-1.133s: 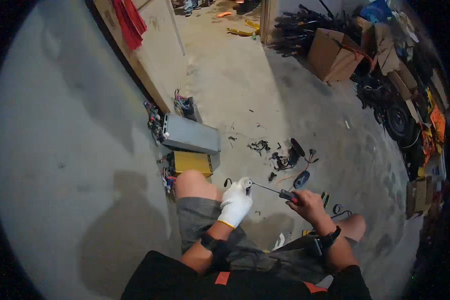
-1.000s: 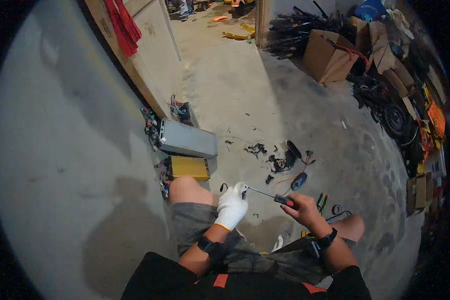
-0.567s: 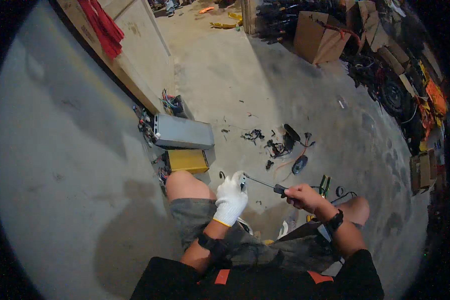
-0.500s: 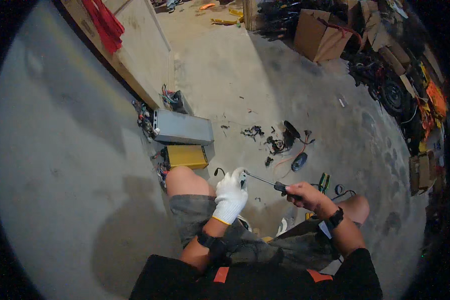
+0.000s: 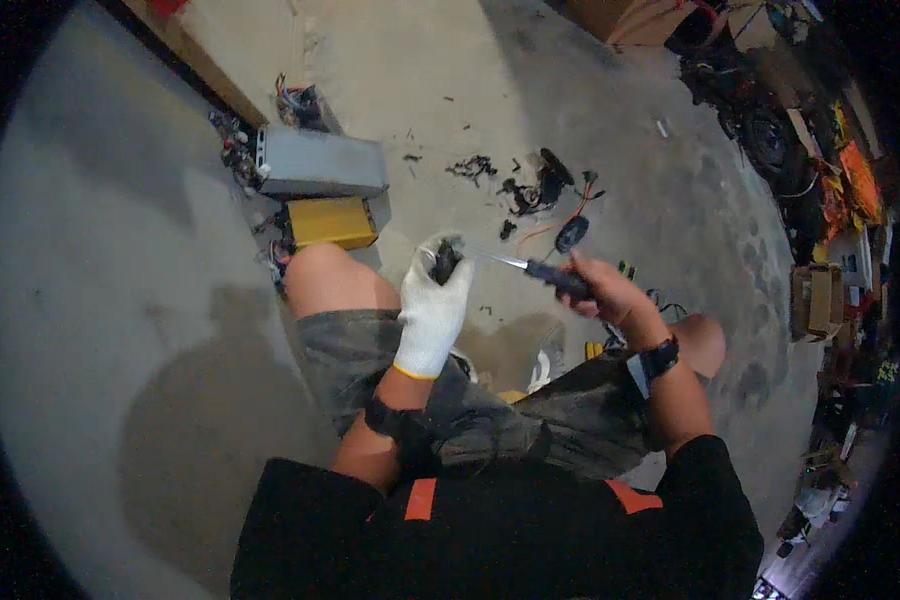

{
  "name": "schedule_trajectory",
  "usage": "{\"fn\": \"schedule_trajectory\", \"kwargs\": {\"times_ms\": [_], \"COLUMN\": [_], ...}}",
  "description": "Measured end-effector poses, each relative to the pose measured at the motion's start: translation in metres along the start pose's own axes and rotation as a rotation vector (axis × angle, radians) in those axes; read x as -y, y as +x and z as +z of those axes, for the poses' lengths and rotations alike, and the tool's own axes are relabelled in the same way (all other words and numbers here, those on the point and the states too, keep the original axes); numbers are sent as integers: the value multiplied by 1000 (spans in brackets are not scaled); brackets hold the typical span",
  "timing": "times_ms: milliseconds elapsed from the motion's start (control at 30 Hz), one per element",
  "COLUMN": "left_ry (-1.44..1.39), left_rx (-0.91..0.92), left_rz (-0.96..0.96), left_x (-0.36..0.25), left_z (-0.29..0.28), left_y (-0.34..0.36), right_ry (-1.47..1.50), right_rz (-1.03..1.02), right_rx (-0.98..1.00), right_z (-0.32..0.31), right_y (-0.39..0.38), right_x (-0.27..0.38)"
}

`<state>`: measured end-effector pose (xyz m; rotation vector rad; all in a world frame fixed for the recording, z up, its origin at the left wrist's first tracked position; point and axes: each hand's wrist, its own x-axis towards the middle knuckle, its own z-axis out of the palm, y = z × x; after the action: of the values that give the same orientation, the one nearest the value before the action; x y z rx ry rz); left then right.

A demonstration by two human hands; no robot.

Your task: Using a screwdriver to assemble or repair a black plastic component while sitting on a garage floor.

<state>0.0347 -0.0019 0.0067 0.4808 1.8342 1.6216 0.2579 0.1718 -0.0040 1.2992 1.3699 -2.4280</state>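
Note:
My left hand [image 5: 433,310], in a white knit glove, is closed around a small dark part [image 5: 444,261] whose kind I cannot make out. Bare-skinned, my right hand [image 5: 604,288] grips the black handle of a screwdriver [image 5: 558,280]. The metal shaft points left toward the dark part and looks smeared by motion near its tip, so I cannot tell whether it touches. Both hands are in front of my knees, above the concrete floor.
Left of my knee lie a yellow metal case [image 5: 331,222] and a longer grey metal case [image 5: 323,162], wires at their ends. Ahead are black scraps [image 5: 473,167] and an oval black piece [image 5: 572,234] with an orange cable. Boxes and piled parts line the right, including a cardboard box [image 5: 815,302].
The view has tilted down, so the floor items sit higher in it. My left hand has turned, showing more of the dark part. The screwdriver stays in my right hand.

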Motion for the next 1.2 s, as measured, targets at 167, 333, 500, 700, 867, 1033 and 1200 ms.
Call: {"fn": "schedule_trajectory", "kwargs": {"times_ms": [167, 333, 500, 700, 867, 1033, 1200], "left_ry": [-533, -680, -620, -728, -938, -1046, -1143], "left_rx": [-132, -159, -21, -34, -28, 61, 112], "left_rz": [-414, -582, -510, -671, -696, -665, -638], "left_x": [28, 23, 20, 30, 3, -19, -28], "left_z": [-23, -28, -24, -20, -30, -31, -30], "left_y": [11, 14, 6, 9, 2, 3, 3], "right_ry": [-721, -1034, -967, -1086, -1518, -1604, -1769], "right_rz": [-353, -552, -659, -626, -417, -212, -321], "right_rx": [-467, -713, -716, -249, -50, -17, -124], "right_z": [-21, -10, -28, -6, 9, -23, -23], "right_y": [12, 25, 102, 196, 212, 219, 224], "right_x": [-8, 8, -1, -103, -215, -253, -252]}}
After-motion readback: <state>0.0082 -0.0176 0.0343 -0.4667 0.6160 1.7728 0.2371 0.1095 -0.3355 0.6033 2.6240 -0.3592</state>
